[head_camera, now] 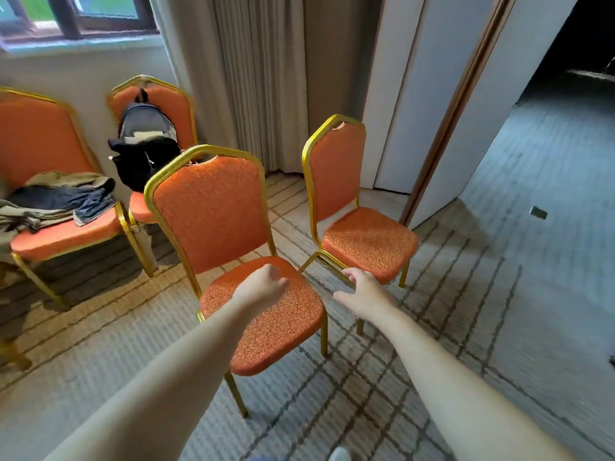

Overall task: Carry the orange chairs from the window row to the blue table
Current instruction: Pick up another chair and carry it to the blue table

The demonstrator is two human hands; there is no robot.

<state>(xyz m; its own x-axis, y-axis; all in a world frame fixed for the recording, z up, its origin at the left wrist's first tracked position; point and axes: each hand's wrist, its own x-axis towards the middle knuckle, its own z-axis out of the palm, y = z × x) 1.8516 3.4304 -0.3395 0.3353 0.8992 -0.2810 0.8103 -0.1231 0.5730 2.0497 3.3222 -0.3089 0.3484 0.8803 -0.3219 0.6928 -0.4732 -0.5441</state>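
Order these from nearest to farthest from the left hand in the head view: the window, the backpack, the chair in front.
1. Chair in front: its seat lies just below the left hand.
2. Backpack: on a chair behind, to the left.
3. Window: top left, above the wall.

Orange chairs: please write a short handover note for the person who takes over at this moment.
Left hand: fingers curled, holds nothing, above the seat of the nearest chair.
Right hand: open, reaching toward the second chair; contact unclear.
A third chair bearing clothes and a fourth chair bearing a backpack stand at the wall under the window.
Blue table not in view.
Done: no chair is held.
To do: grip and carry the chairs.
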